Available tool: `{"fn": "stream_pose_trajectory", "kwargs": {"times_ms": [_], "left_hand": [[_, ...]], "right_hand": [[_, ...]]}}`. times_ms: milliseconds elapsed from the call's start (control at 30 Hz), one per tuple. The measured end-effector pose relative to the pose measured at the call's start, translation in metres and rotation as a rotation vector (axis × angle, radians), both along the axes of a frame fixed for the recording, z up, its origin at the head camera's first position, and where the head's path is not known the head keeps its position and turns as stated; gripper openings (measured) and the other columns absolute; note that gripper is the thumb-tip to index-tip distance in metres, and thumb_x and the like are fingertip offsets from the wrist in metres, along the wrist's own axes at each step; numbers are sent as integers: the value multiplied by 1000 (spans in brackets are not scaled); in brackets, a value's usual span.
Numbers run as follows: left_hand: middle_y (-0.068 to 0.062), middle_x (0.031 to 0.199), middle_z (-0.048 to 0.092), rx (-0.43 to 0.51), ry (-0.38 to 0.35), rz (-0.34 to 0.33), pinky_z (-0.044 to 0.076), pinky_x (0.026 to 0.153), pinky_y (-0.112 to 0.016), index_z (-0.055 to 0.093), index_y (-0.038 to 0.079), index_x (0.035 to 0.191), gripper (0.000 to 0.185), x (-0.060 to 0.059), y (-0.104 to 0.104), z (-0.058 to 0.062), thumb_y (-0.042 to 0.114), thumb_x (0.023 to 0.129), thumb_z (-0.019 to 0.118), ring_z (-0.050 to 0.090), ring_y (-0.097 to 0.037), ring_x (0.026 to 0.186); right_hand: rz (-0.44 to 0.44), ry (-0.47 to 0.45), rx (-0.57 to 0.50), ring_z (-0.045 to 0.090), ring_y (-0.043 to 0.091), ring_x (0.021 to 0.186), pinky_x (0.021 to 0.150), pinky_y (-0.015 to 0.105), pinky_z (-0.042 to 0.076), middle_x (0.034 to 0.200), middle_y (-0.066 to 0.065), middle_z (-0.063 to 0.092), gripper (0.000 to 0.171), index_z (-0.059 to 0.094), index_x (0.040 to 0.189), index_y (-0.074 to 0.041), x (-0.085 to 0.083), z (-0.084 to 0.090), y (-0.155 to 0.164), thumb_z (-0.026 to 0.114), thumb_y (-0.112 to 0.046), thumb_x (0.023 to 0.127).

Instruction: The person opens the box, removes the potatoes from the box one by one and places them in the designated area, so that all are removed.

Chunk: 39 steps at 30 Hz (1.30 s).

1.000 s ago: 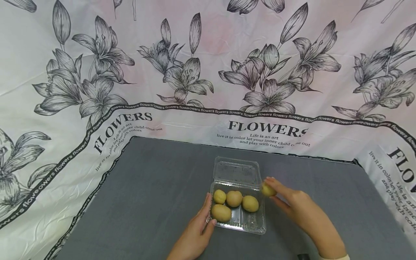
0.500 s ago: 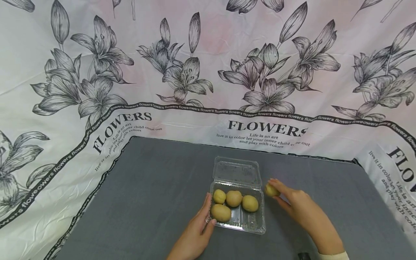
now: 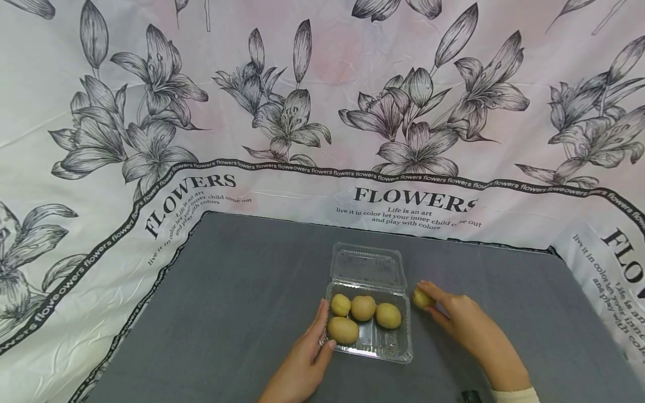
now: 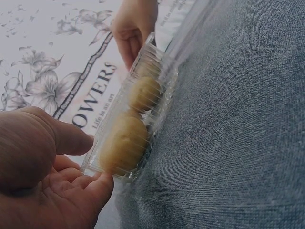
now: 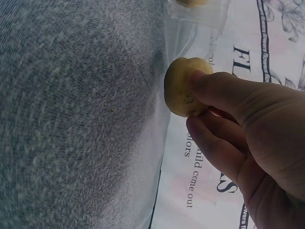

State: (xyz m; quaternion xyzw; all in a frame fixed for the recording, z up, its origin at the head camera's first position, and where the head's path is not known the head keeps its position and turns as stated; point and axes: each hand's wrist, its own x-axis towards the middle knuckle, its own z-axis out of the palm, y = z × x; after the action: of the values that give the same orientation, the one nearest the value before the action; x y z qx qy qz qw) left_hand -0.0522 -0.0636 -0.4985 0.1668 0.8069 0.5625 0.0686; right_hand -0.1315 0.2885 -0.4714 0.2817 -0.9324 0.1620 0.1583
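Observation:
A clear plastic clamshell container (image 3: 373, 341) rests on the grey tabletop with its lid (image 3: 367, 266) folded back. Several potatoes sit in it, including a larger potato (image 3: 343, 330) at the front left and another potato (image 3: 388, 315) at the right. My left hand (image 3: 299, 361) holds the container's left side, fingers along the wall and thumb at the front corner. In the left wrist view, that hand (image 4: 66, 167) is at the near end of the container. To the container's right, my right hand (image 3: 461, 316) pinches a small potato (image 5: 183, 88) between thumb and fingers.
Grey cloth (image 3: 227, 291) covers the table. A white curtain (image 3: 302, 140) printed with flowers and lettering stands around its back and sides. A small black object (image 3: 471, 397) shows at the bottom edge beside the right sleeve (image 3: 516, 395).
My right hand has moved a little to the right and nearer, away from the container, with the potato still pinched. The left hand and the container have stayed in place.

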Motion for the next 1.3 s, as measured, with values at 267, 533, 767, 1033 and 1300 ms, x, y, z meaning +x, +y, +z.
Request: {"fn": "stream_pose_trajectory", "kwargs": {"times_ms": [267,533,767,1033,1300], "left_hand": [[-14,176,12,-11,8,10,12,126,-30,17,6,169,70,0,0,-1,19,112,55,16,-30,160],[-12,177,10,-12,-18,4,13,128,-40,16,8,170,70,0,0,2,19,112,54,14,-30,160],[-14,176,11,-27,4,10,14,128,-40,17,6,169,70,0,0,2,19,112,54,16,-30,160],[-13,176,12,-25,14,12,14,128,-37,18,4,169,69,0,0,3,16,111,55,17,-30,160],[-17,175,13,-4,40,3,11,126,-25,19,2,168,69,0,-1,1,15,111,55,16,-31,160]], "right_hand": [[-22,-52,6,78,35,92,75,48,64,125,17,75,53,71,132,-2,-1,-2,1,88,0,82],[-30,-71,8,78,38,92,75,52,64,126,19,75,51,71,132,-2,-2,-3,0,87,0,83],[-42,-118,2,76,42,99,81,57,63,132,20,72,53,69,134,-1,-2,-2,1,87,-1,84],[-40,-121,12,76,41,102,85,56,62,136,19,70,54,69,134,-1,-1,0,1,88,-3,83],[-61,-137,27,77,39,99,80,54,63,135,17,71,55,69,135,-3,2,6,0,89,-4,84]]}}
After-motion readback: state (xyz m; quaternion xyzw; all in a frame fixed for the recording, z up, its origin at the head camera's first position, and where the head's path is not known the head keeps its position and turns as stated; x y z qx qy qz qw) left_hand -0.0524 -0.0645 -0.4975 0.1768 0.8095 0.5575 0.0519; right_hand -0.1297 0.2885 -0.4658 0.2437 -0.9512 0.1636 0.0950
